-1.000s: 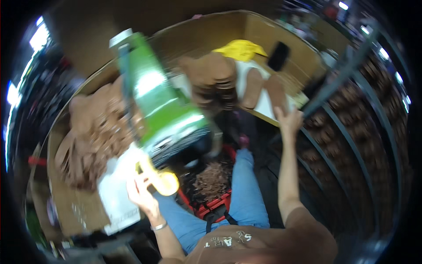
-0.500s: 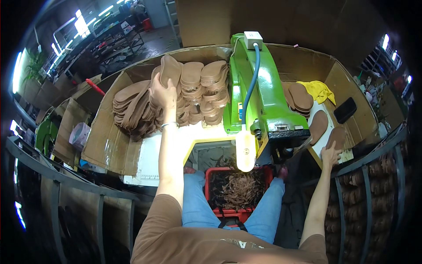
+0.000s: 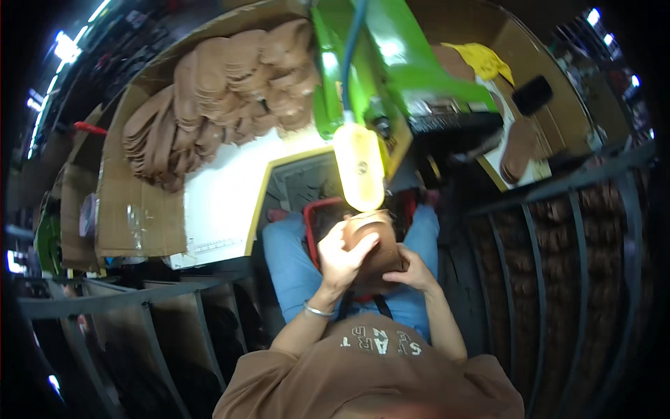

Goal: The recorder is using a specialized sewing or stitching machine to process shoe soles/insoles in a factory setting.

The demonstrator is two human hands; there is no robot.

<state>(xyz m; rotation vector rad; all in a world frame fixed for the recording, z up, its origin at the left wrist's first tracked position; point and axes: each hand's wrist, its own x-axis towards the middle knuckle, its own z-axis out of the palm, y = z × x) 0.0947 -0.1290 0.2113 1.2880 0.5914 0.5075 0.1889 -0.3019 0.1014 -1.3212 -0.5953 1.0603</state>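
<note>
A brown shoe sole [image 3: 382,253] is held over my lap, just below the glowing yellow lamp [image 3: 360,167]. My left hand [image 3: 338,257] grips its left side, with the thumb lying across the face. On the lower right edge, my right hand [image 3: 417,271] pinches it between thumb and fingers. Whether one sole or more are in the grip, I cannot tell. Untrimmed-looking brown soles [image 3: 227,77] stand in stacks at the far left. More brown soles [image 3: 518,148] lie on the board to the right of the green machine [image 3: 412,77].
A cardboard surround [image 3: 139,220] encloses the work table. On its right side are a yellow cloth [image 3: 486,61] and a black phone-like slab [image 3: 532,96]. Beneath the table sits a red bin [image 3: 311,218], partly hidden by the held sole. Metal racks [image 3: 537,258] flank me.
My left hand has come down from the stacks and my right hand in from the right-hand board. Both now meet on a sole over my lap. The view has shifted downward.
</note>
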